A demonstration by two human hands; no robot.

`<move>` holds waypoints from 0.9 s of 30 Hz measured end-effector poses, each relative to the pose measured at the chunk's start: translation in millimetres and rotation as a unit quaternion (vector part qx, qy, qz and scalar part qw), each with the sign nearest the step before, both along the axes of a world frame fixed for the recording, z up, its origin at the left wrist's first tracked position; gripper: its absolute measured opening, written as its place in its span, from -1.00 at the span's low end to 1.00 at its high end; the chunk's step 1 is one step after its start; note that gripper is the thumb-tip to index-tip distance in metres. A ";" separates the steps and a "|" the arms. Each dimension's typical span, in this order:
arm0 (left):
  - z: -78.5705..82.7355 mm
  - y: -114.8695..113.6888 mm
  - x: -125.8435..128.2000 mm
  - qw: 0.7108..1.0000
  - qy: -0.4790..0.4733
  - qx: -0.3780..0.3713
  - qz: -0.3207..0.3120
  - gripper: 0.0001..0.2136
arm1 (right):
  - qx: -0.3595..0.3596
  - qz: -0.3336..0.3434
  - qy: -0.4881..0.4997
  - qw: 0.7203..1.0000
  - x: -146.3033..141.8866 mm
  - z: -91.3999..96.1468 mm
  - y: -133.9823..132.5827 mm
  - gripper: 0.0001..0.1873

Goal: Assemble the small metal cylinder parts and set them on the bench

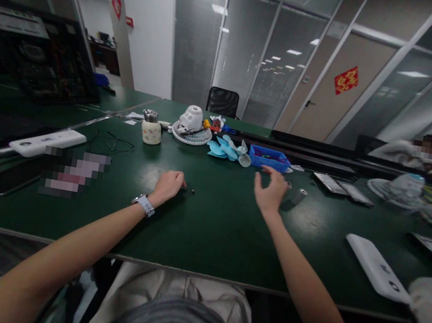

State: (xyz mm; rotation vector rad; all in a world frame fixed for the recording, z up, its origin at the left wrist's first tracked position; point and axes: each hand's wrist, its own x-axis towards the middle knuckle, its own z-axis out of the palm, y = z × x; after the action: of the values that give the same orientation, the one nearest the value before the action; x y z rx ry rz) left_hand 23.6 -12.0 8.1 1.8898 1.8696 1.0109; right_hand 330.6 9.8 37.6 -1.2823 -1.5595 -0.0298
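My left hand [168, 186], with a watch on its wrist, rests on the green table with its fingers curled in. Whether anything is inside them is hidden. Just right of its fingertips lies a tiny dark piece [193, 191]. My right hand [271, 192] is raised over the table, thumb and fingers apart, holding nothing that I can see. Beside it, on the right, stands a small silver cylinder [300, 196], and part of another shows behind the hand. Beyond the fingers sits a blue tray [268, 159] with small coloured items inside.
Farther back are light-blue fan blades [224, 149], a white fan body [192, 119] and a cream flask [151, 129]. White power strips [50, 142] lie at left and right [379, 268]. Flat metallic drives [331, 184] lie right of the tray. Other people sit at the right.
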 end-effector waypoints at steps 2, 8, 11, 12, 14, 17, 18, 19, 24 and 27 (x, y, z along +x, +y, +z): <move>-0.1 0.0 -0.5 1.000 0.010 -0.010 -0.002 -0.63 | -0.115 0.194 -0.054 0.973 -47.4 -6.6 -9.8 -0.61; 4.8 -1.1 -0.8 0.998 0.061 -0.025 0.020 -0.62 | -0.231 0.254 -0.200 0.918 -124.7 -34.4 -2.9 -0.58; 5.5 -0.4 -0.5 0.995 0.088 -0.031 0.021 -0.63 | -0.228 0.244 -0.212 0.919 -129.6 -35.8 0.0 -0.70; 5.2 0.0 -0.5 0.995 0.095 -0.033 0.022 -0.63 | -0.223 0.245 -0.205 0.921 -125.5 -34.6 -0.8 -0.71; 4.2 0.7 -0.6 0.994 0.104 -0.036 0.022 -0.64 | -0.200 0.241 -0.182 0.932 -105.3 -30.0 -2.9 -0.72; 3.0 1.6 -0.4 0.993 0.107 -0.033 0.022 -0.64 | -0.130 0.156 -0.149 0.968 -42.7 -18.5 -0.1 -0.69; 2.7 1.7 -0.1 0.994 0.106 -0.032 0.020 -0.64 | -0.097 0.093 -0.143 0.981 -15.4 -13.8 3.2 -0.68; 2.5 1.8 0.3 0.994 0.102 -0.032 0.015 -0.65 | -0.069 0.019 -0.138 0.988 13.2 -8.8 7.2 -0.66; 2.6 -0.2 2.9 0.996 0.080 -0.032 -0.003 -0.67 | -0.072 -0.250 -0.079 0.962 130.1 8.7 23.0 -0.57; 3.4 -1.8 3.0 0.997 0.068 -0.018 -0.009 -0.69 | -0.108 -0.291 -0.059 0.949 156.3 6.9 24.7 -0.61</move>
State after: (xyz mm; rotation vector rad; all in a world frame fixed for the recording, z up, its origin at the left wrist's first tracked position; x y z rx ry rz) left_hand 26.6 -13.8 11.5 1.9965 1.9272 0.8559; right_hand 486.9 34.5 44.6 -1.9110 -1.2540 -0.3219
